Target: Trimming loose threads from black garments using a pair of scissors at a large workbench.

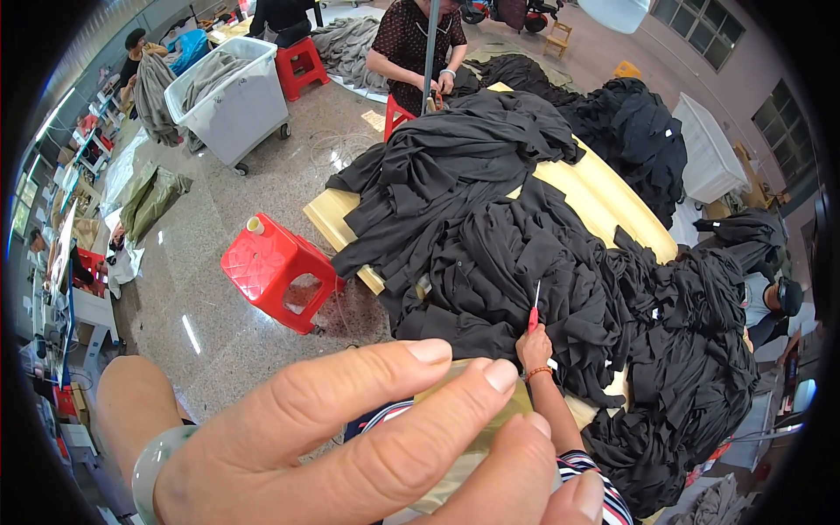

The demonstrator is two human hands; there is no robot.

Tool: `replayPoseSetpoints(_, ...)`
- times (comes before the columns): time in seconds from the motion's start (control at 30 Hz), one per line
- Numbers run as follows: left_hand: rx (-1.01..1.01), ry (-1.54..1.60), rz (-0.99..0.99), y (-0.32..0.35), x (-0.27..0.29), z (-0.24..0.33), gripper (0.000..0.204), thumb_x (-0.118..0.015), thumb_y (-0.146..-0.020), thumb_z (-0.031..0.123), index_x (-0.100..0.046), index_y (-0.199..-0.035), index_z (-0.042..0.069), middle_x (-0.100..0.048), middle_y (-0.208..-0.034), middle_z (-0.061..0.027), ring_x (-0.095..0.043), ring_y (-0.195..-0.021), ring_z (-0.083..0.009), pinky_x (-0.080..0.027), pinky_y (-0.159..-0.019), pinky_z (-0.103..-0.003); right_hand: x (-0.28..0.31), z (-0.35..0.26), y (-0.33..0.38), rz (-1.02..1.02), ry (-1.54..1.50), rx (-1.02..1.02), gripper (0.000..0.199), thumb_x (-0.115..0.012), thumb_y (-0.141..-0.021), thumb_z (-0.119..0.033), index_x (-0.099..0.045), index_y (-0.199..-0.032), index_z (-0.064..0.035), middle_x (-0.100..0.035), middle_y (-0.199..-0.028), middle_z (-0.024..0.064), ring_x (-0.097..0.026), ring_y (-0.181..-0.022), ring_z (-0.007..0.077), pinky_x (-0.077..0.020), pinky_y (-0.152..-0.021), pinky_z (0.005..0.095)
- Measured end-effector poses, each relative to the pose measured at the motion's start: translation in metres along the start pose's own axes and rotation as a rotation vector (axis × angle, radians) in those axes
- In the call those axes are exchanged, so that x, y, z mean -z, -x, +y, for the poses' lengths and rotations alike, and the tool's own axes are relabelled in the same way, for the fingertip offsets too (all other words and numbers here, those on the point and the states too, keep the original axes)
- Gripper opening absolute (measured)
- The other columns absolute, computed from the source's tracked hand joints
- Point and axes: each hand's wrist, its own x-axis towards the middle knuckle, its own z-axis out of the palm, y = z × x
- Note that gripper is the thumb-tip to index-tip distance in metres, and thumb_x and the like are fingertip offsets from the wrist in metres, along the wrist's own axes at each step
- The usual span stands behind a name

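Observation:
My left hand [376, 437] is very close in front, a pale green bangle on its wrist. Its fingers are stretched and slightly apart, holding nothing I can see. Behind the fingers, a yellowish translucent thing [452, 477] partly shows; I cannot make out its kind. My right hand [534, 350], wearing a beaded bracelet, closes round a red-handled tool [534, 317] with a thin pointed metal blade, which points away from me. It rests against a heap of black garments [490, 262] on a yellow-topped table [604, 206].
A red plastic stool [262, 258] with a small roll on top stands left of the table. Farther back are a white wheeled bin [229, 109] and a person [411, 52] at the table's far end. More black garments [682, 394] pile up on the right.

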Motion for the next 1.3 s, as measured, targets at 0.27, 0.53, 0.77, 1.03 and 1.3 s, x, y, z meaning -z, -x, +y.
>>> replayPoseSetpoints(0.27,-0.015,0.033,-0.040,0.002,0.009,-0.007,0.052,-0.082,-0.064,0.017,-0.059,-0.108,0.002,-0.067,-0.099,-0.0105,-0.066,-0.090,-0.0249,-0.052,-0.077,-0.035,-0.001,0.002,-0.002,0.018,0.022,0.005,0.017,-0.052,-0.083,-0.017,-0.053,-0.089,-0.0013,-0.065,-0.079,0.0239,-0.063,-0.079,0.0438,-0.0493,-0.073,0.0528)
replayPoseSetpoints(0.53,-0.021,0.064,-0.076,0.003,0.020,-0.019,0.056,-0.083,-0.063,0.017,-0.058,-0.111,0.002,-0.067,-0.101,-0.0121,-0.067,-0.092,-0.0263,-0.052,-0.078,-0.036,0.000,0.002,-0.002,-0.018,0.043,-0.013,0.018,-0.051,-0.083,-0.016,-0.053,-0.089,0.0003,-0.065,-0.080,0.0255,-0.063,-0.080,0.0440,-0.0493,-0.074,0.0522)
replayPoseSetpoints(0.77,0.081,0.091,-0.089,0.025,0.035,-0.032,0.060,-0.084,-0.062,0.018,-0.057,-0.113,0.001,-0.067,-0.103,-0.0135,-0.067,-0.093,-0.0276,-0.052,-0.078,-0.037,-0.002,0.000,-0.001,-0.019,0.120,-0.001,0.019,-0.052,-0.085,-0.017,-0.053,-0.091,0.0009,-0.065,-0.081,0.0269,-0.063,-0.080,0.0449,-0.0501,-0.073,0.0518)
replayPoseSetpoints(1.03,0.634,0.086,0.192,0.138,0.052,-0.109,0.074,-0.083,-0.063,0.012,-0.047,-0.127,0.001,-0.057,-0.121,-0.0119,-0.057,-0.109,-0.0207,-0.049,-0.088,-0.033,0.008,-0.002,-0.001,-0.043,0.196,-0.028,0.023,-0.054,-0.085,-0.020,-0.054,-0.099,-0.0010,-0.065,-0.087,0.0253,-0.063,-0.085,0.0446,-0.0497,-0.076,0.0523)
replayPoseSetpoints(1.3,1.127,0.017,0.630,0.350,0.033,-0.288,0.066,-0.081,-0.066,0.010,-0.047,-0.123,0.002,-0.057,-0.116,-0.0105,-0.057,-0.110,-0.0202,-0.046,-0.093,-0.033,0.001,0.013,-0.007,0.000,0.284,0.023,0.024,-0.051,-0.084,-0.017,-0.054,-0.101,0.0003,-0.063,-0.089,0.0275,-0.060,-0.084,0.0462,-0.0480,-0.074,0.0523)
